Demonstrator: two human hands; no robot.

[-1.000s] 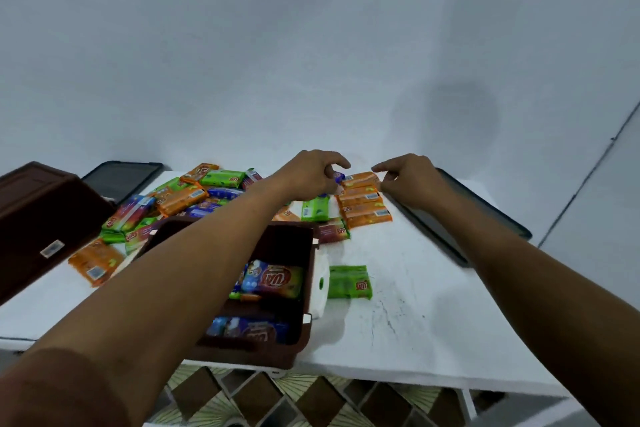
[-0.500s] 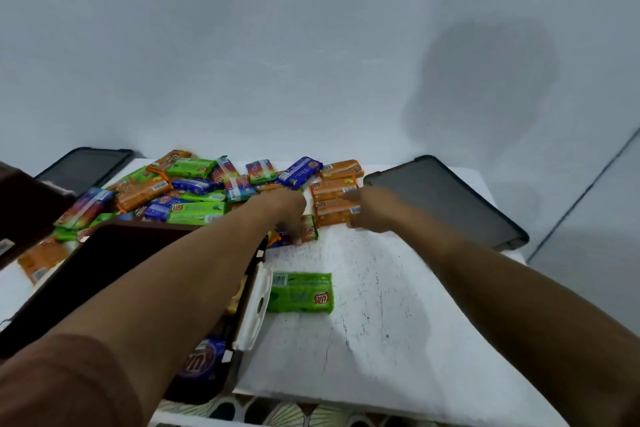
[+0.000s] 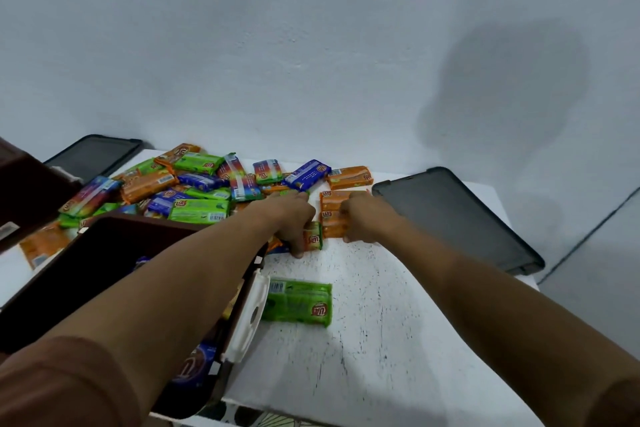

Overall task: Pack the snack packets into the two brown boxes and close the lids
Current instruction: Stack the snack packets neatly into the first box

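My left grip (image 3: 288,218) and right grip (image 3: 363,218) curl onto the orange packets (image 3: 332,200) between them, whose long axes lie crosswise. The open brown box (image 3: 145,221) sits under my left arm.

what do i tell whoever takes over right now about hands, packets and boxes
Left hand and right hand grip the row of orange packets from either side.
Near brown box is open with a few packets inside; second brown box at the left edge, contents hidden.
Packet pile behind; green packet loose beside the near box.
Left dark lid and right dark lid are off.
Left: pack the rest, close both.
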